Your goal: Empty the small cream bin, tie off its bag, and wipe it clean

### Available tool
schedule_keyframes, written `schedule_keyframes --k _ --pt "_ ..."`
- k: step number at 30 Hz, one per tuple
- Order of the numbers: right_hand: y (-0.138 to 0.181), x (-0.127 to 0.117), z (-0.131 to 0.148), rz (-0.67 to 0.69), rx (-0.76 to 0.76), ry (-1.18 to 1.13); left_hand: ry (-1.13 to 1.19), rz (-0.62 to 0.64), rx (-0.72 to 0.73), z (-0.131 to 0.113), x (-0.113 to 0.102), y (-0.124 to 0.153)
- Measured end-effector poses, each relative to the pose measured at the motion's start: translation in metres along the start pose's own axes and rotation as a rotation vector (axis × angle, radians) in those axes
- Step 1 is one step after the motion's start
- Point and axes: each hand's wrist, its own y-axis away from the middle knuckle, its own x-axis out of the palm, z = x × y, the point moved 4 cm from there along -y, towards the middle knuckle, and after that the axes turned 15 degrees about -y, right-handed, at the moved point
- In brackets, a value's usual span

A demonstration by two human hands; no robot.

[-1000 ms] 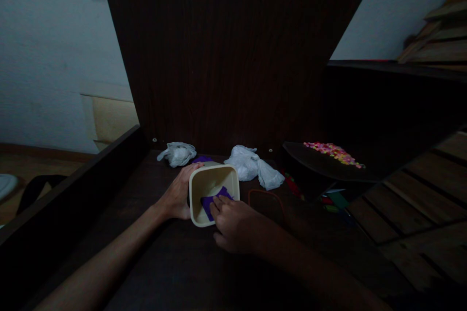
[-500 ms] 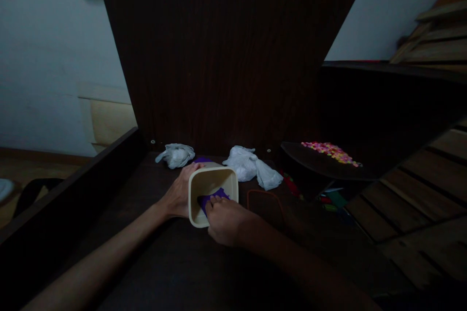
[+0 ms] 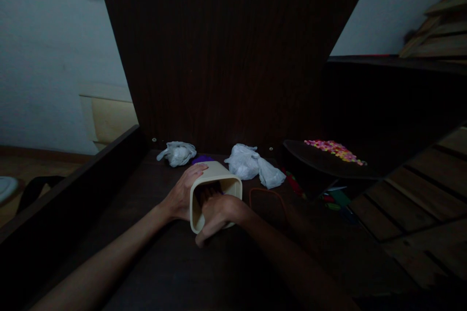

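Observation:
A cream square container (image 3: 215,175) lies tilted toward me on the dark wooden surface (image 3: 156,272). My left hand (image 3: 182,192) grips its left side and holds it steady. The fingers of my right hand (image 3: 217,214) reach inside the container's opening, and the thumb rests outside below the rim. The purple cloth seen earlier is hidden behind my fingers inside the container. Whether my right hand holds it cannot be seen.
Two crumpled white bags (image 3: 177,152) (image 3: 253,165) lie behind the container, with a purple scrap (image 3: 202,159) between them. A dark tray with colourful beads (image 3: 333,149) sits to the right. A thin orange cord (image 3: 268,194) loops nearby. A dark upright board (image 3: 226,53) stands behind.
My right hand pushed deeper into the container and now covers the purple cloth. The container tipped further toward me.

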Motion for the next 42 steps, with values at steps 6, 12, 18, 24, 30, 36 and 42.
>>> schedule_keyframes --k 6,12,18,24,30,36,42 --pt "-0.009 0.010 0.008 -0.069 -0.109 0.010 0.009 -0.022 -0.023 0.005 0.004 0.009" --pt "0.012 0.010 0.018 -0.292 -0.254 -0.221 -0.012 -0.066 -0.025 0.006 0.005 0.011" --pt "0.047 0.024 0.021 -0.397 -0.285 -0.358 -0.027 -0.047 -0.074 0.010 0.004 0.011" --pt "0.076 0.043 0.017 -0.409 -0.345 -0.252 0.003 -0.013 -0.064 0.013 0.004 0.012" --pt "0.066 0.033 0.008 -0.322 -0.020 -0.066 0.020 0.000 -0.058 0.011 0.004 0.005" --pt "0.031 0.005 0.004 -0.177 0.007 0.068 0.029 0.003 -0.048 0.007 0.002 0.003" --pt "-0.002 -0.005 0.001 -0.027 0.018 0.048 0.042 -0.024 -0.037 0.009 0.003 0.007"
